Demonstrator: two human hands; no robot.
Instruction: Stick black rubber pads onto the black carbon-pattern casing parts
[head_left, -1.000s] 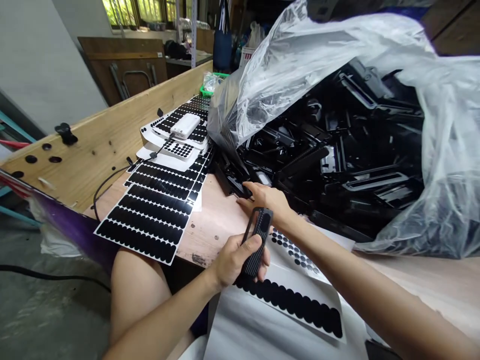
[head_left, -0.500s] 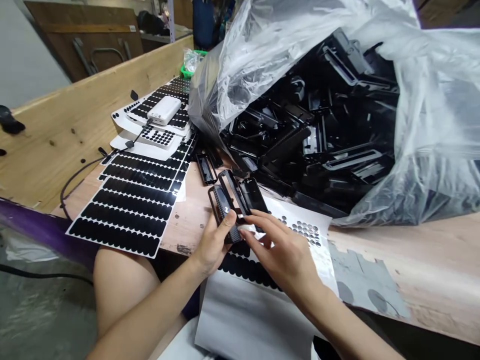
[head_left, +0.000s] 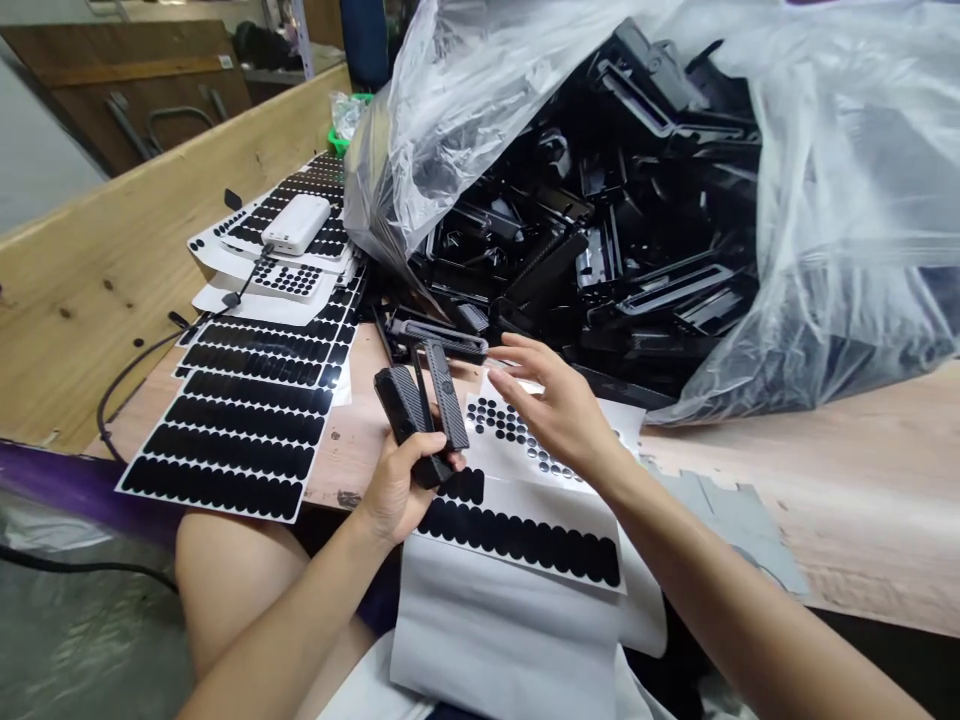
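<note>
My left hand (head_left: 401,480) is closed around black textured plastic parts (head_left: 409,410), held upright above the table's front edge. A narrow black part (head_left: 448,395) stands beside them, its lower end at my fingertips. Just beyond lies a slotted black frame (head_left: 439,335) near the bag's mouth. My right hand (head_left: 551,405) is open, fingers stretched toward that frame, with a small gap between. Below it a white sheet of small black dots (head_left: 514,425) lies on the table. Nearer me is a sheet with a row of black rounded stickers (head_left: 525,540).
A large clear plastic bag (head_left: 840,220) full of black plastic parts (head_left: 555,250) fills the back right. Sticker sheets (head_left: 240,420) are spread at left, under a white power bank (head_left: 296,223) with a cable (head_left: 120,385). A wooden board (head_left: 150,230) edges the table.
My right hand has come away from the parts in my left hand, and its fingers have opened. The held parts are turned, showing their textured faces. The view has shifted slightly.
</note>
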